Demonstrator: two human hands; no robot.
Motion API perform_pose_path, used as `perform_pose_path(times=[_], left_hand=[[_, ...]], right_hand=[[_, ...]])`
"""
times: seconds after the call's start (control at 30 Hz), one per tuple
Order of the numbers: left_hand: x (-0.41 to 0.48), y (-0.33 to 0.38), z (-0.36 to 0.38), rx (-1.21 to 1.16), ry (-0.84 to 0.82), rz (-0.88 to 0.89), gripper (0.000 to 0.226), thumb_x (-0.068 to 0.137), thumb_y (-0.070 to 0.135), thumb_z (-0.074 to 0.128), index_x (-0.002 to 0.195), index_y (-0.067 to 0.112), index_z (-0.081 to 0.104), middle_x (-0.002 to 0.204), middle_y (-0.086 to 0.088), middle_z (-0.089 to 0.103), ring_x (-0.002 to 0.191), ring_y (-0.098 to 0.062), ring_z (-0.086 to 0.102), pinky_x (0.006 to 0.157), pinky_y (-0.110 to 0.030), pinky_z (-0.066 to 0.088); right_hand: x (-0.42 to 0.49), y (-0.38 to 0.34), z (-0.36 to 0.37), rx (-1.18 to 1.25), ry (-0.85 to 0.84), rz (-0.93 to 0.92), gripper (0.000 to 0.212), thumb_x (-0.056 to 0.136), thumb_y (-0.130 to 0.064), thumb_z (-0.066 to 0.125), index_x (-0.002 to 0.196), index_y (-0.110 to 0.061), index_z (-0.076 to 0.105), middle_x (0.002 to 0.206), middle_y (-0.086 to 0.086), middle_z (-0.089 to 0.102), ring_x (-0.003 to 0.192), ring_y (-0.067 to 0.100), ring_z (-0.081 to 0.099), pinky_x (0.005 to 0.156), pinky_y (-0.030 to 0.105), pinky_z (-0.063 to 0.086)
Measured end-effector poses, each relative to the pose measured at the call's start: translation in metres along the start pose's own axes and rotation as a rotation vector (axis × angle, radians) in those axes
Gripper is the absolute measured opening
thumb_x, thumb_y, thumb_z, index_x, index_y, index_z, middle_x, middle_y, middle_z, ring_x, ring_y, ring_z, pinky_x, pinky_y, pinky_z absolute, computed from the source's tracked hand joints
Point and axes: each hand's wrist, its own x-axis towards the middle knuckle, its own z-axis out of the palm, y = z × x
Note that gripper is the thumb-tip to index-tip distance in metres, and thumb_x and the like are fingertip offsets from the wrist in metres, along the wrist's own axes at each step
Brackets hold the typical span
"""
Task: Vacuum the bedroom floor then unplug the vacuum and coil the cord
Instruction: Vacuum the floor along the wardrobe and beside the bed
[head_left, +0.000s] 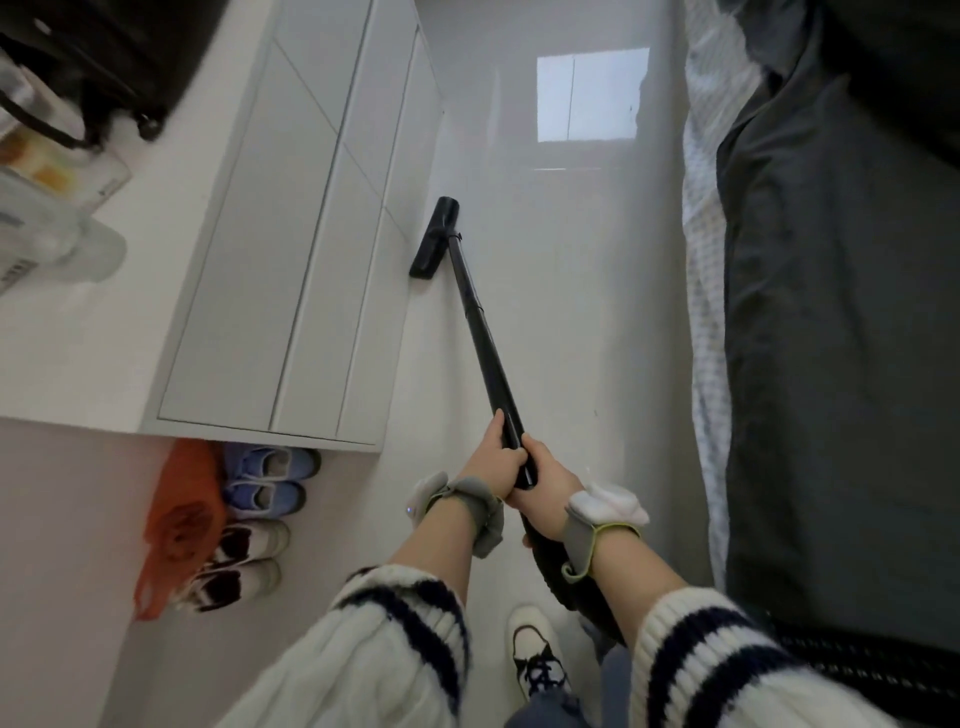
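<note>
Pale, glossy bedroom floor (571, 312) runs in a narrow strip between a white cabinet with flat panel doors (291, 260) on the left side and a bed under a dark grey cover (831, 312) on the right side. Nearest the camera, two striped knit sleeves lead to the hands. The left hand (493, 460) and the right hand (545, 491) are both wrapped, fingers closed, around the upper end of the black vacuum tube (485, 343), the left just ahead of the right and touching it. Below them a white-and-black shoe (535, 660) stands on the floor. Off to the left, pairs of shoes (260, 499) and an orange bag (176, 525) sit beside the cabinet's end.

Farther out, the tube slants away to the flat black floor nozzle (435, 239), which rests on the floor against the foot of the cabinet. A bright window reflection lies beyond it.

By my reading, the vacuuming step is in hand, working the cabinet edge. Next would likely come strokes across the open strip towards the bed. Plug and cord are out of sight, so unplugging and coiling remain.
</note>
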Motion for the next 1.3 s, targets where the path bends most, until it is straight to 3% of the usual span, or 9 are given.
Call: perform_pose_path(times=[0.23, 0.4, 0.57, 0.77, 0.93, 1.07, 1.17, 1.23, 1.3], left_hand=[[-0.029, -0.015, 0.008, -0.101, 0.014, -0.037, 0.069, 0.095, 0.002, 0.042, 0.152, 0.022, 0.009, 0.152, -0.009, 0.032, 0.133, -0.027, 0.042, 0.112, -0.04, 0.035], [-0.058, -0.018, 0.026, -0.171, 0.007, -0.078, 0.069, 0.096, 0.005, 0.042, 0.152, 0.026, 0.008, 0.151, -0.009, 0.035, 0.131, -0.027, 0.044, 0.111, -0.042, 0.037], [-0.083, -0.02, 0.047, -0.248, 0.024, -0.109, 0.069, 0.095, 0.006, 0.045, 0.152, 0.027, 0.01, 0.152, -0.008, 0.032, 0.131, -0.028, 0.043, 0.11, -0.043, 0.037], [-0.097, -0.033, 0.052, -0.229, 0.049, -0.127, 0.069, 0.096, 0.009, 0.045, 0.152, 0.029, 0.01, 0.151, -0.008, 0.034, 0.126, -0.029, 0.048, 0.107, -0.041, 0.041], [-0.11, -0.064, 0.051, -0.208, 0.048, -0.12, 0.068, 0.096, 0.008, 0.043, 0.152, 0.028, 0.009, 0.153, -0.009, 0.03, 0.129, -0.03, 0.046, 0.107, -0.042, 0.041], [-0.133, -0.095, 0.052, -0.146, 0.034, -0.127, 0.069, 0.096, 0.009, 0.042, 0.152, 0.029, 0.007, 0.127, -0.015, 0.051, 0.09, -0.029, 0.058, 0.083, -0.039, 0.047], [-0.162, -0.135, 0.049, -0.102, 0.034, -0.129, 0.067, 0.097, 0.009, 0.041, 0.152, 0.028, 0.008, 0.091, -0.013, 0.055, 0.061, -0.016, 0.044, 0.06, -0.029, 0.039], [-0.171, -0.154, 0.05, -0.088, 0.024, -0.119, 0.066, 0.098, 0.01, 0.04, 0.152, 0.028, 0.007, 0.111, -0.024, 0.059, 0.062, -0.017, 0.043, 0.053, -0.025, 0.035], [-0.185, -0.173, 0.051, -0.09, 0.03, -0.117, 0.065, 0.098, 0.011, 0.04, 0.152, 0.029, 0.007, 0.132, -0.028, 0.05, 0.065, -0.019, 0.045, 0.051, -0.024, 0.034]], right_hand=[[-0.031, 0.003, 0.003, -0.065, -0.042, 0.027, 0.077, 0.09, -0.011, 0.054, 0.151, -0.031, 0.011, 0.131, 0.01, 0.055, 0.061, 0.032, 0.062, 0.051, 0.04, 0.055], [-0.06, 0.008, -0.012, -0.141, -0.09, 0.045, 0.074, 0.092, -0.011, 0.052, 0.151, -0.026, 0.01, 0.107, 0.007, 0.056, 0.056, 0.029, 0.057, 0.047, 0.037, 0.053], [-0.09, 0.008, -0.027, -0.237, -0.151, 0.055, 0.074, 0.091, -0.007, 0.052, 0.15, -0.023, 0.011, 0.106, 0.018, 0.058, 0.043, 0.025, 0.051, 0.037, 0.03, 0.048], [-0.103, 0.018, -0.018, -0.221, -0.163, 0.06, 0.074, 0.091, -0.006, 0.052, 0.15, -0.023, 0.012, 0.079, 0.006, 0.052, 0.045, 0.026, 0.049, 0.041, 0.033, 0.047], [-0.121, 0.036, 0.004, -0.234, -0.161, 0.042, 0.069, 0.09, -0.004, 0.05, 0.147, -0.02, 0.015, 0.075, 0.007, 0.051, 0.046, 0.025, 0.049, 0.042, 0.032, 0.046], [-0.144, 0.055, 0.03, -0.253, -0.155, 0.031, 0.062, 0.091, -0.001, 0.049, 0.144, -0.014, 0.019, 0.075, 0.006, 0.05, 0.051, 0.025, 0.05, 0.045, 0.037, 0.048], [-0.172, 0.08, 0.065, -0.253, -0.16, 0.02, 0.061, 0.091, -0.001, 0.05, 0.144, -0.011, 0.02, 0.077, 0.003, 0.049, 0.057, 0.022, 0.05, 0.047, 0.036, 0.047], [-0.181, 0.095, 0.079, -0.264, -0.138, 0.005, 0.061, 0.091, -0.002, 0.051, 0.144, -0.008, 0.021, 0.079, 0.005, 0.05, 0.062, 0.021, 0.051, 0.053, 0.035, 0.049], [-0.192, 0.11, 0.095, -0.261, -0.13, 0.031, 0.063, 0.092, -0.003, 0.05, 0.145, -0.01, 0.018, 0.08, 0.006, 0.05, 0.06, 0.02, 0.05, 0.043, 0.029, 0.049]])
